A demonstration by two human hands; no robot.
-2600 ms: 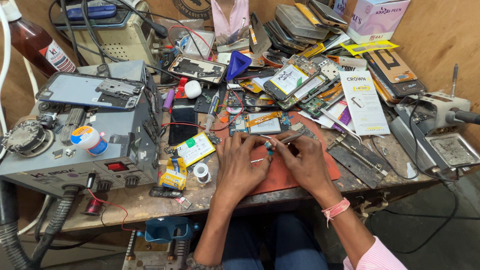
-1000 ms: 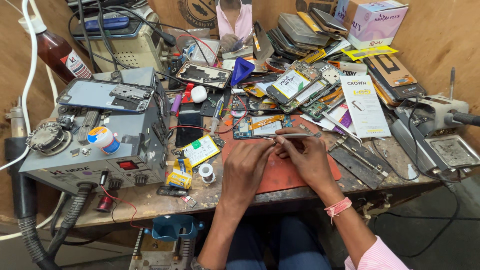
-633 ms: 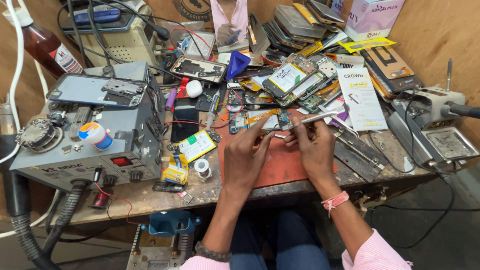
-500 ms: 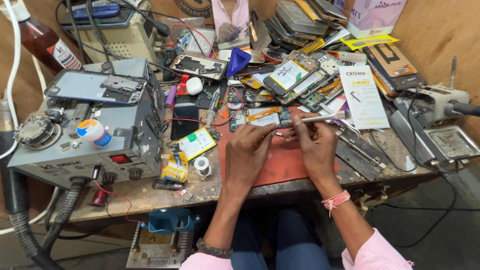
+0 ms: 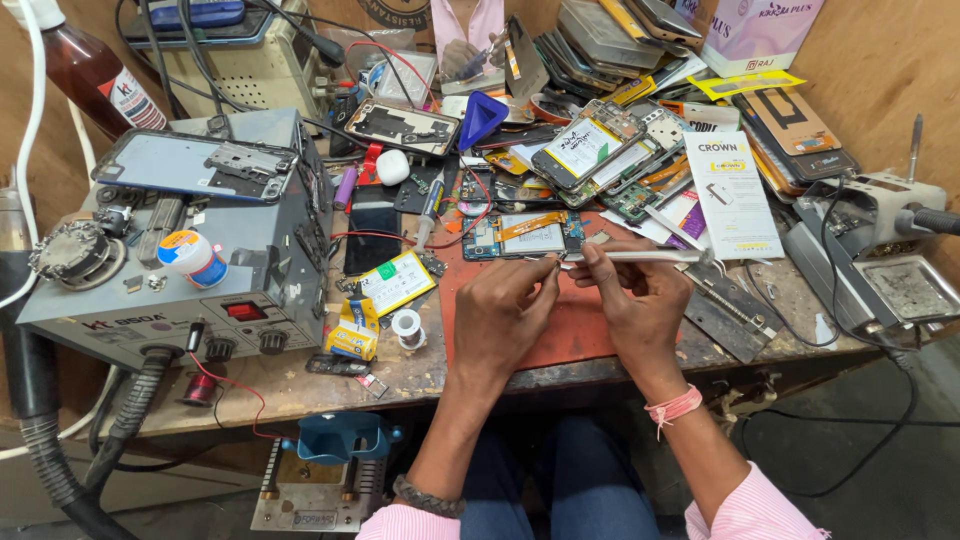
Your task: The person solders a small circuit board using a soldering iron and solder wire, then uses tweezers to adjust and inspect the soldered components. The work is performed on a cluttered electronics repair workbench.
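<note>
**Tweezers at the open phone board**

My right hand (image 5: pixel 640 305) holds slim metal tweezers (image 5: pixel 640 256), pinched between thumb and fingers, with the tips pointing left toward my left hand (image 5: pixel 505 310). The left fingers are curled close together at the tweezer tips, as if pinching some tiny part; it is too small to make out, so I cannot tell whether that grip holds anything. Both hands hover over the red mat (image 5: pixel 560 330) on the desk (image 5: pixel 420 375), just in front of the opened phone (image 5: pixel 525 235), whose board and orange flex lie bare.

I judge this to be the fine stage of the work: a small piece being picked or set with the tweezers, next to the phone. The next move would call for a steady hand, tips kept narrow, and a short, careful reach to the board without knocking the loose bits around it.

As for containers: a small round tub (image 5: pixel 190 257) with a blue rim stands shut on the grey rework station (image 5: pixel 170 290), contents hidden. A brown bottle (image 5: pixel 95 75) leans at the back left with dark liquid inside. A metal tray (image 5: pixel 905 290) sits at the right, stained and holding little I can see. A cardboard box (image 5: pixel 760 25) stands closed at the back right.
</note>
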